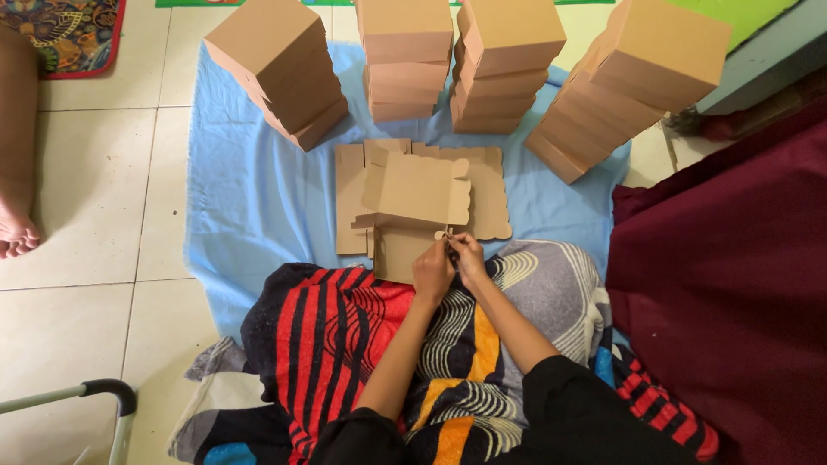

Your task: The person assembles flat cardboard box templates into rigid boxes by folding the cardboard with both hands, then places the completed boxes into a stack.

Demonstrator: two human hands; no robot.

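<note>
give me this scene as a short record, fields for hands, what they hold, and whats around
left hand: pinching a small tab at the near edge of the half-folded cardboard box
right hand: pinching the same tab
under box: flat cardboard blanks
behind: four stacks of folded boxes
surface: blue cloth on tiled floor
lap: striped blanket

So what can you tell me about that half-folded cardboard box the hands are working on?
The half-folded box is plain brown cardboard with scalloped flap edges, partly raised, not yet closed. It lies on flat cardboard sheets on the blue cloth, in front of four stacks of finished boxes. The left hand and right hand pinch its near edge.
</note>
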